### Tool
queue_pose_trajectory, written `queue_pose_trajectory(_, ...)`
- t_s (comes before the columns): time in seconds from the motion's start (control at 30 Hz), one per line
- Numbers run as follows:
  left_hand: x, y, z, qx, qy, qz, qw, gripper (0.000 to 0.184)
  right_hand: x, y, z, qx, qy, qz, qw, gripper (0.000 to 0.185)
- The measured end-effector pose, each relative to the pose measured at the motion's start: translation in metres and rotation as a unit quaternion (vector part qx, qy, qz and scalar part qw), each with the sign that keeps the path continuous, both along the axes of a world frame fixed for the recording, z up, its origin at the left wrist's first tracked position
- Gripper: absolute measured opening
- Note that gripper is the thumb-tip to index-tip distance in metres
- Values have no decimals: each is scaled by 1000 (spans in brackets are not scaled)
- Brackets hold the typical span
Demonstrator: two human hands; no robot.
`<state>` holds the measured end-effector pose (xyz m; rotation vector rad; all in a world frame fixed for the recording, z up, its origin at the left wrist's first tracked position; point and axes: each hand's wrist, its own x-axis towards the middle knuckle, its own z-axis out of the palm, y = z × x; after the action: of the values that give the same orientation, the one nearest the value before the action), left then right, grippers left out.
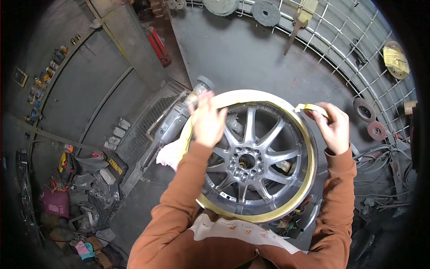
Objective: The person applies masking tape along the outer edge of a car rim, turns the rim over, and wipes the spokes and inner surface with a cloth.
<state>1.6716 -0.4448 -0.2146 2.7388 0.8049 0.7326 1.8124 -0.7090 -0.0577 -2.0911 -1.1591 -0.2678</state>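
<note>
A silver multi-spoke wheel rim (pixel 268 157) lies face up in front of me, with yellow masking tape (pixel 293 207) around its edge. At the rim's upper left, my left hand (pixel 208 120) is over the taped edge, its fingers somewhat spread and blurred. A pale sheet (pixel 169 154) hangs out from the rim under that wrist. My right hand (pixel 332 125) pinches a roll of yellow tape (pixel 315 109) at the upper right, and a short strip reaches from the roll to the rim's edge.
A grey machine arm (pixel 172 123) stands left of the rim. Behind the grey table (pixel 242 54), a wire grid (pixel 340 31) carries a wrench (pixel 296 33) and abrasive discs (pixel 265 13). Cables (pixel 378 157) hang at right. Clutter and a DeWalt box (pixel 115 166) lie lower left.
</note>
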Motion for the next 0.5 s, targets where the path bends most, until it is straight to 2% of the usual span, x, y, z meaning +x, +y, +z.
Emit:
queue_pose_trajectory(0.07, -45, -2, -33, -15, 19, 19, 1000, 70, 0, -9, 2, -4, 7, -18, 1000, 13)
queue_pose_trajectory(0.13, -71, -17, -55, -25, 42, 29, 998, 68, 3, -9, 1, 17, -5, -13, 1000, 14)
queue_pose_trajectory(0.2, -77, -23, -46, -47, 50, 28, 997, 68, 3, -7, 4, 20, 0, -21, 1000, 14)
queue_pose_trajectory(0.27, -74, -17, -32, -65, -68, 42, 995, 74, 1, -2, 9, 20, -12, -2, 1000, 14)
queue_pose_trajectory(0.3, -74, -10, -32, -64, -62, 67, 994, 74, -2, -1, 8, 17, -10, -8, 1000, 14)
queue_pose_trajectory(0.37, -90, -5, -73, -22, 18, 73, 997, 76, -2, 3, 5, 34, 13, 5, 999, 14)
queue_pose_trajectory(0.43, -108, -18, -88, -72, 87, 67, 991, 77, -3, -1, 6, 21, -12, 8, 1000, 16)
queue_pose_trajectory(0.5, -112, -42, -71, -98, 10, 25, 995, 73, -8, -4, 14, -1, -4, 6, 1000, 18)
